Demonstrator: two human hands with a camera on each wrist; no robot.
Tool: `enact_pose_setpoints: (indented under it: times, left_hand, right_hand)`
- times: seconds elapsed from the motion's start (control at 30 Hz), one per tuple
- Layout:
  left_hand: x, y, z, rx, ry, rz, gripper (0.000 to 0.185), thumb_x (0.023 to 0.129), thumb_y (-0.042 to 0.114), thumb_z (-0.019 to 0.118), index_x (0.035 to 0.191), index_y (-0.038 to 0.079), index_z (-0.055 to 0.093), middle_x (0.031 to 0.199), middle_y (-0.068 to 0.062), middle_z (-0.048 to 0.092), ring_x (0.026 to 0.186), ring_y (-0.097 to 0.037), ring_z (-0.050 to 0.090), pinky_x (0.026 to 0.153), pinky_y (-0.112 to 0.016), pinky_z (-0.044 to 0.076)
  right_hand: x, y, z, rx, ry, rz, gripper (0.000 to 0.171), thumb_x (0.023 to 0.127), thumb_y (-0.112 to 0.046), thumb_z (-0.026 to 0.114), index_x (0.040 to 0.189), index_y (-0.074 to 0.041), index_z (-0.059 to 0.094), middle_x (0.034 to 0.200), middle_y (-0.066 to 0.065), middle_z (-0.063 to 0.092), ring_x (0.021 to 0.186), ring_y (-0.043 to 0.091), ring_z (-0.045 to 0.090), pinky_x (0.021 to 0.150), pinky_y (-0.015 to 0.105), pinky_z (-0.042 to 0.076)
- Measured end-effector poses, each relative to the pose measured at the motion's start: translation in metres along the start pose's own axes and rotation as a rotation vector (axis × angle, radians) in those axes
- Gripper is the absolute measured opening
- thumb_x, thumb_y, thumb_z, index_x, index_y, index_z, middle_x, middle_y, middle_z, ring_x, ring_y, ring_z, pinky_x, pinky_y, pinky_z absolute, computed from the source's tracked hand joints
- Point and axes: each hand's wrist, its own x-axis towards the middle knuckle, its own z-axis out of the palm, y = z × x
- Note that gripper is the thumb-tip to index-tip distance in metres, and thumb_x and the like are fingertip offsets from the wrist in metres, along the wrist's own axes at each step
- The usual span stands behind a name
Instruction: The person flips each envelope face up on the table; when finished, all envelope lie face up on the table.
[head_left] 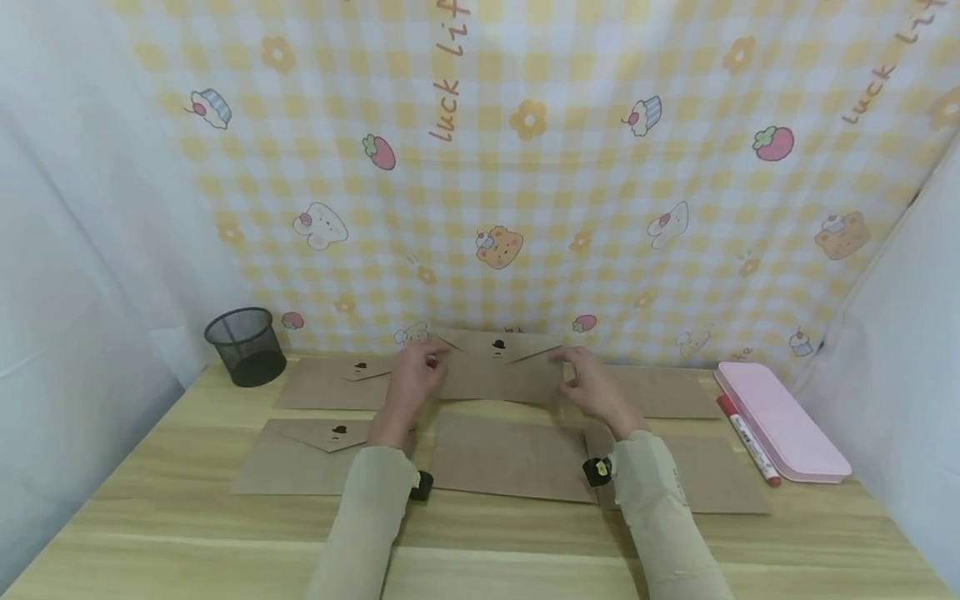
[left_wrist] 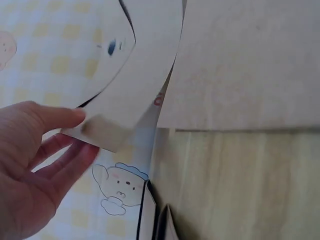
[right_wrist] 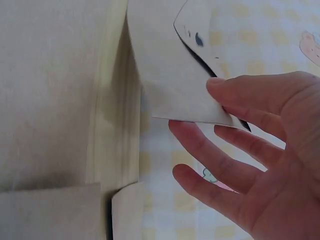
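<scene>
A brown kraft envelope (head_left: pixel 491 382), its pointed flap facing me with a small black hat-and-moustache print, is held up against the back curtain. My left hand (head_left: pixel 414 375) pinches its left end; in the left wrist view the thumb of that hand (left_wrist: pixel 37 150) lies on the front of the envelope (left_wrist: pixel 132 85) with fingers behind. At the other end my right hand (head_left: pixel 596 387) pinches it. The right wrist view has this hand (right_wrist: pixel 270 145) with its thumb on the front of the envelope (right_wrist: pixel 165 70) and fingers spread behind and below.
More brown envelopes lie around: front middle (head_left: pixel 510 458), front left (head_left: pixel 288 467), back left (head_left: pixel 322 387), back right (head_left: pixel 660 390) and front right (head_left: pixel 720 475). A black mesh pen holder (head_left: pixel 246 348) stands back left. Far right lie a red marker (head_left: pixel 750 440) and a pink case (head_left: pixel 783 421).
</scene>
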Motion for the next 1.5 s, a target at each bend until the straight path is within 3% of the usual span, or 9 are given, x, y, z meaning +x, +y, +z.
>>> enact_pose_setpoints:
  times: [0.23, 0.4, 0.63, 0.77, 0.9, 0.97, 1.13, 1.33, 1.5]
  left_hand:
    - [-0.005, 0.005, -0.004, 0.127, -0.193, 0.001, 0.047, 0.073, -0.007, 0.069, 0.118, 0.005, 0.062, 0.129, -0.017, 0.051, 0.118, -0.036, 0.046, 0.094, -0.048, 0.041]
    - [-0.006, 0.004, -0.004, 0.126, -0.236, 0.013, 0.051, 0.07, -0.014, 0.063, 0.119, 0.002, 0.061, 0.127, -0.019, 0.052, 0.115, -0.036, 0.048, 0.095, -0.047, 0.04]
    - [-0.005, 0.005, -0.003, -0.005, -0.278, -0.097, 0.04, 0.075, -0.011, 0.065, 0.114, -0.003, 0.059, 0.104, -0.018, 0.06, 0.087, -0.027, 0.06, 0.074, -0.036, 0.052]
    - [-0.006, 0.005, 0.0, 0.011, -0.27, -0.098, 0.032, 0.075, -0.011, 0.066, 0.106, -0.004, 0.062, 0.09, -0.016, 0.062, 0.082, -0.025, 0.058, 0.07, -0.034, 0.051]
    - [-0.005, 0.005, 0.003, 0.044, -0.272, -0.074, 0.032, 0.074, -0.012, 0.065, 0.106, -0.006, 0.063, 0.092, -0.018, 0.062, 0.084, -0.027, 0.06, 0.072, -0.035, 0.052]
    - [-0.004, 0.005, 0.002, 0.052, -0.271, -0.069, 0.031, 0.075, -0.012, 0.064, 0.106, -0.007, 0.063, 0.097, -0.02, 0.063, 0.088, -0.03, 0.061, 0.075, -0.036, 0.052]
    - [-0.006, 0.002, -0.001, 0.094, -0.28, -0.07, 0.029, 0.078, -0.014, 0.06, 0.107, -0.006, 0.064, 0.108, -0.021, 0.063, 0.1, -0.035, 0.059, 0.085, -0.042, 0.049]
    - [-0.007, 0.002, -0.001, 0.104, -0.367, -0.088, 0.027, 0.079, -0.014, 0.057, 0.104, -0.008, 0.066, 0.107, -0.023, 0.063, 0.104, -0.038, 0.057, 0.087, -0.045, 0.047]
    - [-0.008, 0.003, 0.002, 0.128, -0.379, -0.081, 0.023, 0.079, -0.014, 0.058, 0.099, -0.008, 0.067, 0.105, -0.023, 0.063, 0.103, -0.038, 0.058, 0.086, -0.044, 0.048]
  right_hand:
    - [-0.001, 0.004, 0.005, 0.009, -0.06, 0.021, 0.057, 0.08, 0.007, 0.064, 0.132, 0.002, 0.044, 0.137, 0.026, 0.034, 0.085, 0.028, 0.062, 0.073, 0.037, 0.052]
    - [-0.001, 0.004, 0.005, 0.014, -0.069, 0.059, 0.059, 0.078, 0.007, 0.065, 0.133, 0.002, 0.045, 0.134, 0.025, 0.041, 0.086, 0.027, 0.06, 0.07, 0.036, 0.052]
    - [-0.002, 0.006, 0.005, 0.0, -0.038, 0.097, 0.052, 0.079, 0.007, 0.064, 0.129, 0.002, 0.05, 0.088, 0.013, 0.061, 0.068, 0.018, 0.055, 0.055, 0.031, 0.048]
    - [-0.003, 0.006, 0.005, -0.048, -0.058, 0.109, 0.051, 0.083, -0.001, 0.064, 0.132, 0.003, 0.047, 0.106, 0.018, 0.061, 0.065, 0.019, 0.058, 0.065, 0.04, 0.051]
    - [-0.003, 0.006, 0.006, -0.133, -0.089, 0.074, 0.057, 0.082, -0.006, 0.067, 0.134, 0.005, 0.043, 0.13, 0.023, 0.049, 0.101, 0.033, 0.059, 0.095, 0.05, 0.039]
    - [-0.002, 0.006, 0.006, -0.147, -0.097, 0.059, 0.059, 0.08, -0.004, 0.068, 0.133, 0.006, 0.043, 0.132, 0.024, 0.047, 0.114, 0.038, 0.05, 0.099, 0.051, 0.034]
    - [-0.001, 0.007, 0.01, -0.106, -0.14, 0.061, 0.052, 0.078, -0.001, 0.068, 0.127, 0.005, 0.05, 0.125, 0.022, 0.054, 0.107, 0.037, 0.054, 0.089, 0.048, 0.045]
    - [-0.002, 0.01, 0.012, -0.123, -0.164, 0.096, 0.033, 0.084, -0.003, 0.065, 0.117, 0.003, 0.06, 0.104, 0.018, 0.064, 0.087, 0.029, 0.062, 0.073, 0.04, 0.052]
    - [-0.002, 0.011, 0.011, -0.122, -0.164, 0.128, 0.027, 0.085, -0.002, 0.063, 0.111, 0.002, 0.064, 0.101, 0.017, 0.065, 0.088, 0.029, 0.061, 0.075, 0.041, 0.051]
